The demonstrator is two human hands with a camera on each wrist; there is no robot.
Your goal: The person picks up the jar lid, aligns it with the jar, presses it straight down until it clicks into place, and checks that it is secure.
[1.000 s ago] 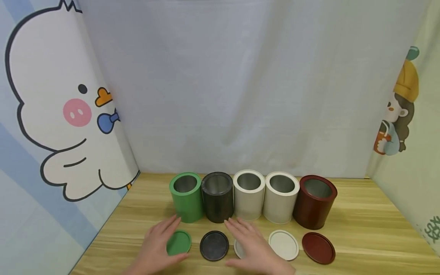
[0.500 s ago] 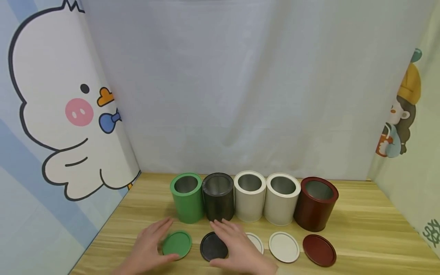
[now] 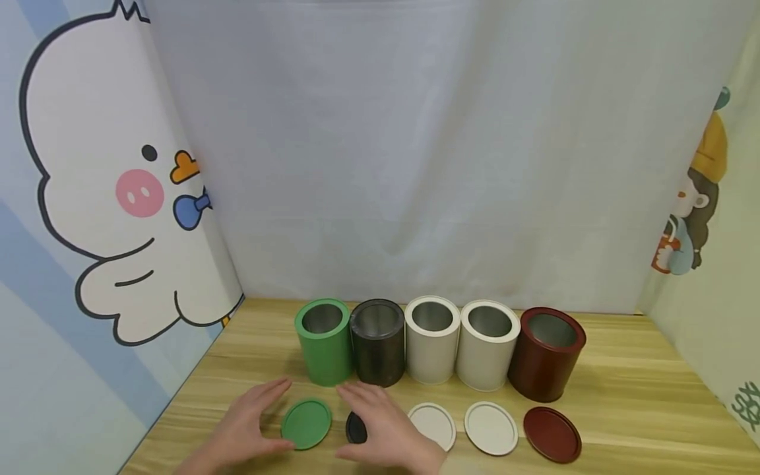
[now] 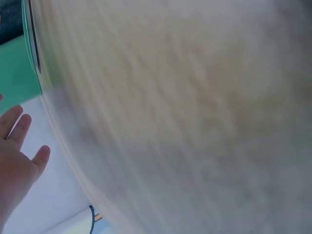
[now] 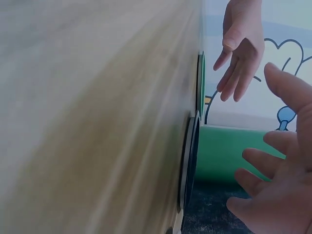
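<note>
Both your hands are spread and hold nothing. Your left hand hovers just left of the green lid; your right hand hangs over the black lid, just right of it. Close in from both sides and lift the green lid level. It is a flat round disc with a raised rim, lying between your hands, in front of the green can.

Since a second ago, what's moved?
Both hands slid to the person's left above the row of lids. The right hand went from over the nearer white lid, now uncovered, to over the black lid. The left hand drew off the green lid, now in full view. Nothing was gripped. Cans and lids stayed put; the slight frame shift looks like camera motion.
</note>
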